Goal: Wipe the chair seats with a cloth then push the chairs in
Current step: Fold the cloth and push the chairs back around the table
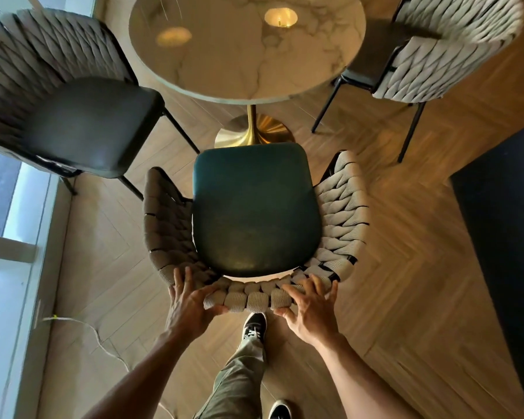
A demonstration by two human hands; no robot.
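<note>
The near chair (256, 213) stands pulled out from the round marble bench (245, 46), its dark seat (254, 207) facing the gold pedestal (253, 128), and both hands are set on the top of its woven backrest (248, 297), which is where a push travels straight through the frame toward the bench. The left hand (189, 300) lies over the rim toward its left end, fingers spread over the weave and thumb hooked under the outer edge; the right hand (310, 306) mirrors it toward the right end. So each grip is wide and draped over the backrest, thumb hooked beneath, rather than clenched, which suits steering a light chair along the wooden floor (406, 237). No cloth shows anywhere in view, so I judge the wiping of this seat is finished and the step in hand is the pushing in (whether the cloth is tucked away somewhere cannot be told). One foot (254, 325) is planted just behind the backrest, stepping forward with the push.

Two more chairs wait: the left chair (73, 95) stands angled beside the bench with its seat fully clear of the top, and the right chair (430, 52) has its seat partly under the edge. The left one at least likely needs pushing in too
</note>
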